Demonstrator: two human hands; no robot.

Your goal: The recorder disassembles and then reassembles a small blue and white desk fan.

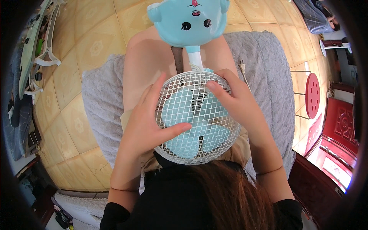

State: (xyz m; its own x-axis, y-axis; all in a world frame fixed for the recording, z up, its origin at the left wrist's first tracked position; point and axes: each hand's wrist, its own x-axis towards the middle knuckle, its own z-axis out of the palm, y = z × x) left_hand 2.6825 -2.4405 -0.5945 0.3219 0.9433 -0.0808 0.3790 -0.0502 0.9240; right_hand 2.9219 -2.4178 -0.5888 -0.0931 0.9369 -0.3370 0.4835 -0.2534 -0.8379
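Note:
On my lap lies a small electric fan, its round white mesh guard (198,115) facing up and light blue blades (178,111) showing through it. A short white neck (195,59) joins it to a light blue base (193,32) shaped like a cartoon animal's head, resting over my knees. My left hand (147,122) grips the guard's left side, thumb lying across the mesh. At the upper right rim my right hand (239,97) holds on, its thumb also on the mesh. The fingers behind the rim are partly hidden.
A grey plush cover (264,76) is under my legs. A power plug (242,67) on a pale cord lies on it, right of my knees. A red round stool (312,96) stands on the yellow tiled floor (73,96) to the right. A table with white legs (48,57) is at far left.

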